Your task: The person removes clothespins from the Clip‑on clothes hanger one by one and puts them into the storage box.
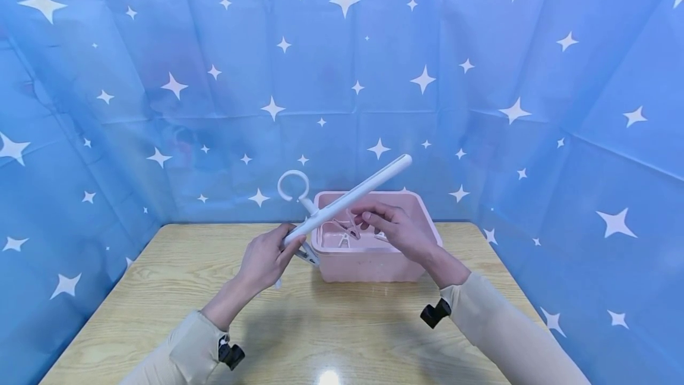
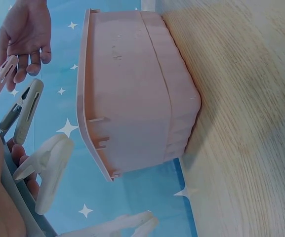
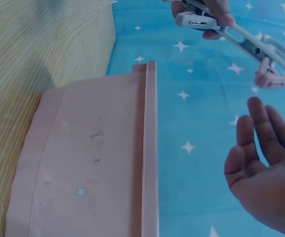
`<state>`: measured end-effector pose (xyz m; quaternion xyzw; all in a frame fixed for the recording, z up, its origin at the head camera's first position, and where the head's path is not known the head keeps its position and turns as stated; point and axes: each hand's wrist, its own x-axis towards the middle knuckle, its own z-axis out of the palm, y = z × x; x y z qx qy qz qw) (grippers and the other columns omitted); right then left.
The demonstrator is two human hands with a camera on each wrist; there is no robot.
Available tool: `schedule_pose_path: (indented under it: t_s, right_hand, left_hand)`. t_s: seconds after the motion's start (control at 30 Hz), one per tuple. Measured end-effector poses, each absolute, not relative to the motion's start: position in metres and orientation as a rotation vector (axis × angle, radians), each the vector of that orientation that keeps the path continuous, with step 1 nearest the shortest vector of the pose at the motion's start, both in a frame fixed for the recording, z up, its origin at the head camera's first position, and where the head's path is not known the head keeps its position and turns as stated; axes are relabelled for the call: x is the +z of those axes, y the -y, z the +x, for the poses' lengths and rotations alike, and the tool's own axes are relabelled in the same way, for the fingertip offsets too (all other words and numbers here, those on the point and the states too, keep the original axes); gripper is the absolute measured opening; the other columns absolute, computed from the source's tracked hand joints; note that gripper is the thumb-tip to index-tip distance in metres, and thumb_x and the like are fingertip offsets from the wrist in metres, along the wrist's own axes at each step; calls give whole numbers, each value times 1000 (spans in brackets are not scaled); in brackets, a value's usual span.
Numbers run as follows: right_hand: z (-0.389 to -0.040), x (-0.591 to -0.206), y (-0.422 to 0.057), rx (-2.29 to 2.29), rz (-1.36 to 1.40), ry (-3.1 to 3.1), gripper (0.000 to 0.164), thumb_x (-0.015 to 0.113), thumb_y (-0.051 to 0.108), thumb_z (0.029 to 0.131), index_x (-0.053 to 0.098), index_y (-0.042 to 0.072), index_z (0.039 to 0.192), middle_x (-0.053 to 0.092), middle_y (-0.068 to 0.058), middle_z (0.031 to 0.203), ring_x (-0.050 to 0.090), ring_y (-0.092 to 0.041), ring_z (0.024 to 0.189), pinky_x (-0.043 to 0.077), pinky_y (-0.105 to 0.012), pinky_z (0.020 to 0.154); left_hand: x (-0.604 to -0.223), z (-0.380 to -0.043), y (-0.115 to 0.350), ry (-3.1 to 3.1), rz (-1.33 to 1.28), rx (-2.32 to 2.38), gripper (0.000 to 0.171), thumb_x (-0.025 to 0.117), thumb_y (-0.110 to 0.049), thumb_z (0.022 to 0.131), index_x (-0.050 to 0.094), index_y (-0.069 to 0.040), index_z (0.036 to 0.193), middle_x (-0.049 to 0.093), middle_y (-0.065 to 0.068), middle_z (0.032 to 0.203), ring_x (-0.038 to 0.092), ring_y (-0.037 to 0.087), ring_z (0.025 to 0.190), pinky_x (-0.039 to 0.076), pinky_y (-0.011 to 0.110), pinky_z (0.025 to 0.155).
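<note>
My left hand (image 1: pixel 267 257) grips one end of a white clothes hanger (image 1: pixel 350 196), whose bar slants up to the right over a pink basket (image 1: pixel 371 266). Its round hook points up and away. Several clips hang along the bar; the left wrist view shows a greyish clip (image 2: pixel 29 111) and a white clip (image 2: pixel 53 173) near that hand. Toward the bar's far end is a pink clip (image 3: pixel 273 79). My right hand (image 1: pixel 395 227) is just beside this clip, over the basket, with fingers loosely bent and apart from it in the right wrist view.
The basket stands near the back edge of a wooden table (image 1: pixel 214 278), with a clip (image 1: pixel 344 242) seen inside its opening. Behind and at both sides hangs a blue curtain (image 1: pixel 240 94) with white stars. Each sleeve carries a small black camera (image 1: pixel 435 312) at the wrist.
</note>
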<state>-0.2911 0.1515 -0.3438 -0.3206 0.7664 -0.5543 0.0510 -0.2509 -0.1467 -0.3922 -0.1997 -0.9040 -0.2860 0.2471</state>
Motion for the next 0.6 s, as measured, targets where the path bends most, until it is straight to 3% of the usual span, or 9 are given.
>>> schedule_pose_path:
  t_s: [0.17,0.4,0.6]
  right_hand:
    - [-290,-343,-149,-1693,-1024,-2301,27,50,23,106,64,15,128,66,-11,109,59,-38,103,50,-37,89]
    - [-290,-344,-149,-1665,-1099,-2317,29,46,20,107,62,9,128,65,-10,104,60,-20,93,48,-33,85]
    - [-290,-343,-148,-1661,-1097,-2310,31,45,20,108,59,1,129,62,-8,101,58,-20,90,48,-34,83]
  left_hand:
    - [-392,-250,146,2454,-553,-781,23,58,-38,101,65,-17,104,50,-11,64,43,5,54,36,23,52]
    - [-392,-250,146,2452,-562,-778,22,58,-38,101,65,-17,103,50,-11,64,44,5,54,36,23,53]
    - [-391,-250,145,2459,-569,-774,24,58,-39,101,65,-17,105,51,-11,65,44,5,55,37,23,53]
